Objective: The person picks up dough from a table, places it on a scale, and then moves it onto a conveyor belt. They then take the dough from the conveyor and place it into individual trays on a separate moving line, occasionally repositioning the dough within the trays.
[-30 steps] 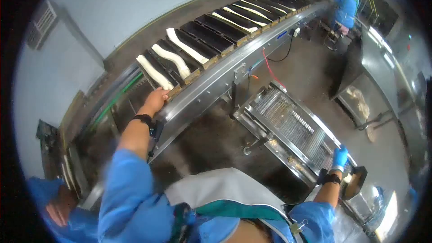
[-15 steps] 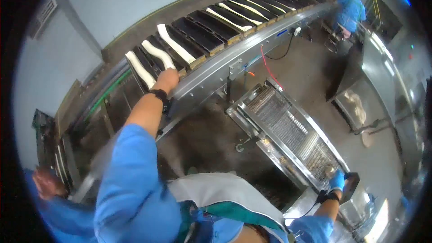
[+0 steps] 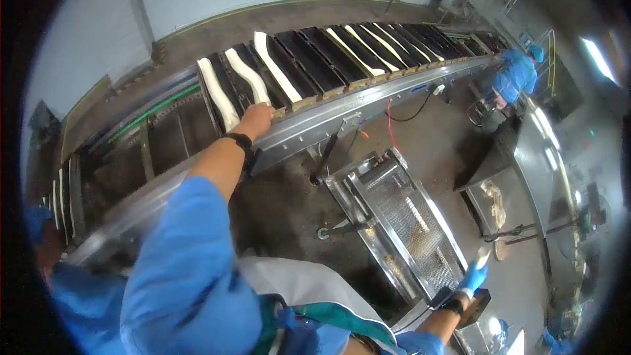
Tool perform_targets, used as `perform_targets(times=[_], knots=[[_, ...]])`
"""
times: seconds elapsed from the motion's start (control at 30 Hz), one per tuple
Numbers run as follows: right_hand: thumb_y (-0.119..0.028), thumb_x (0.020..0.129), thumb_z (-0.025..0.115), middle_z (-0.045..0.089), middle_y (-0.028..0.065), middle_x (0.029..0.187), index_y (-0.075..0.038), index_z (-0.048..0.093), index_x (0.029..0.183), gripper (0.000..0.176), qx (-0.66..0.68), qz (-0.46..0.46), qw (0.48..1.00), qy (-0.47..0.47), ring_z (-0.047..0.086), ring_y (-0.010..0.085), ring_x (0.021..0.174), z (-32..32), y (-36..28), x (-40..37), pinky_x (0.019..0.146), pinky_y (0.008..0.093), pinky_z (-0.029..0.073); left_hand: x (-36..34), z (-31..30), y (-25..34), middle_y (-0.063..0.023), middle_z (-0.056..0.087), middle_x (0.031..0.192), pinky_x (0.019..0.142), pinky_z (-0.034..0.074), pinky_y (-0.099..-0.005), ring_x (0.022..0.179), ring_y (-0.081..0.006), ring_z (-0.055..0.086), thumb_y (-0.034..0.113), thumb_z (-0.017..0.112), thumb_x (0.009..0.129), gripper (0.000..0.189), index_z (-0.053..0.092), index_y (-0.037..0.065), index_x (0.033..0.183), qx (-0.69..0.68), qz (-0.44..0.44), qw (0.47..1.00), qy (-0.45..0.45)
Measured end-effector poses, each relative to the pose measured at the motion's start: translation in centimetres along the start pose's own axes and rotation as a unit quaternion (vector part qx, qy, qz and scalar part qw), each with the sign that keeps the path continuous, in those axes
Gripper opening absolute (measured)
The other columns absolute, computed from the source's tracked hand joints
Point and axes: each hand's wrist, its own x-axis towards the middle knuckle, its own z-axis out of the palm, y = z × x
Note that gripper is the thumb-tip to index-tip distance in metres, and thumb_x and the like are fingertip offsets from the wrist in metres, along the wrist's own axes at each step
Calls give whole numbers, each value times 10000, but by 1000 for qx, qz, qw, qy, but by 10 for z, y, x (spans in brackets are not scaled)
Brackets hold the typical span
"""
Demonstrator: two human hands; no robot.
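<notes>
Long white dough-like strips lie in dark trays on a long conveyor. My bare left hand (image 3: 257,119), with a dark wristband, has its fingers closed at the near end of a curved white strip (image 3: 247,75). A second strip (image 3: 217,94) lies to its left and a third (image 3: 273,69) to its right. My right hand (image 3: 472,277), in a blue glove, is closed around a small pale piece (image 3: 484,256) that sticks up past the fingers. It is beside the near end of a metal mesh conveyor (image 3: 420,227).
A person in blue (image 3: 516,77) works at the far right of the tray conveyor (image 3: 309,118). Another person's blue sleeve (image 3: 82,296) is at the lower left. A metal table (image 3: 490,200) stands at the right. A red hose and dark cable hang below the conveyor.
The view has shifted. My right hand has come away from the mesh conveyor's end, and the pale piece now shows upright in it. My left hand stays at the same strip's end.
</notes>
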Motion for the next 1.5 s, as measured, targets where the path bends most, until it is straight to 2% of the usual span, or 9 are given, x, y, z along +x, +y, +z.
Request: perform_targets(times=[0.07, 0.3, 0.37, 0.43, 0.6, 1.1, 1.2, 1.43, 1.5], knots=[[-258, 830, 576, 493, -10, 734, -61, 561, 1032, 282, 231, 9, 971, -59, 443, 71, 617, -32, -181, -27, 530, 224, 361, 0, -4, 0, -187, 614, 878, 778, 469, -437, 853, -353, 600, 140, 500, 829, 204, 673, 78, 918, -5, 4, 1000, 7], [-168, 832, 590, 574, 78, 906, -19, 609, 984, 213, 376, -115, 906, -155, 555, 176, 796, -5, -394, -28, 695, 300, 465, -6, -5, -2, -181, 617, 904, 778, 459, -442, 846, -358, 593, 139, 501, 818, 196, 665, 71, 901, -62, 7, 997, 39], [-131, 785, 607, 596, 168, 957, -33, 621, 1020, 255, -96, -445, 886, -89, 582, 265, 779, 29, -454, -49, 701, 348, 474, -8, -11, 4, -181, 619, 903, 790, 454, -439, 848, -358, 593, 140, 501, 814, 198, 666, 67, 895, -92, -16, 995, 37], [-31, 837, 518, 540, 152, 1173, -4, 447, 1265, 435, 592, -147, 672, -420, 561, 249, 1014, 82, -488, -78, 885, 341, 472, -12, -28, 13, -182, 622, 901, 803, 449, -434, 848, -356, 593, 137, 501, 808, 200, 669, 64, 891, -87, -33, 996, 6], [-101, 832, 548, 441, 129, 1297, 13, 301, 1371, 604, 531, -166, 704, -441, 510, 219, 1108, 117, -516, -148, 954, 344, 433, -13, -28, 11, -169, 630, 895, 805, 445, -429, 864, -339, 595, 154, 493, 823, 202, 665, 56, 862, -93, -36, 995, 7], [-94, 848, 498, 612, 52, 880, -35, 588, 1073, 250, 259, 116, 912, -297, 580, 136, 696, 49, -178, -94, 611, 260, 494, -58, -39, -11, -142, 642, 886, 786, 439, -442, 870, -312, 604, 162, 474, 824, 199, 653, 74, 819, 80, -8, 995, -60], [-120, 798, 543, 643, 101, 903, 28, 595, 1010, 263, -8, -73, 970, -232, 599, 209, 778, 51, -61, -62, 718, 332, 483, -87, -61, -15, -154, 638, 846, 799, 425, -454, 854, -327, 595, 227, 430, 883, 288, 643, 60, 785, 73, 3, 997, -25], [-204, 718, 622, 626, 202, 1012, 12, 589, 1072, 416, -339, 51, 922, -183, 600, 370, 938, -12, 10, -30, 826, 414, 475, -145, -89, -48, -214, 610, 841, 746, 432, -469, 830, -401, 562, 334, 452, 889, 393, 615, -2, 767, -14, -115, 993, 0], [-227, 767, 604, 642, 148, 1030, -66, 633, 1061, 336, -465, -84, 875, -103, 617, 313, 925, -7, 127, -11, 866, 388, 442, -163, -94, -60, -236, 598, 857, 750, 429, -466, 829, -417, 555, 357, 447, 902, 419, 621, -11, 799, -23, -156, 987, 19]])
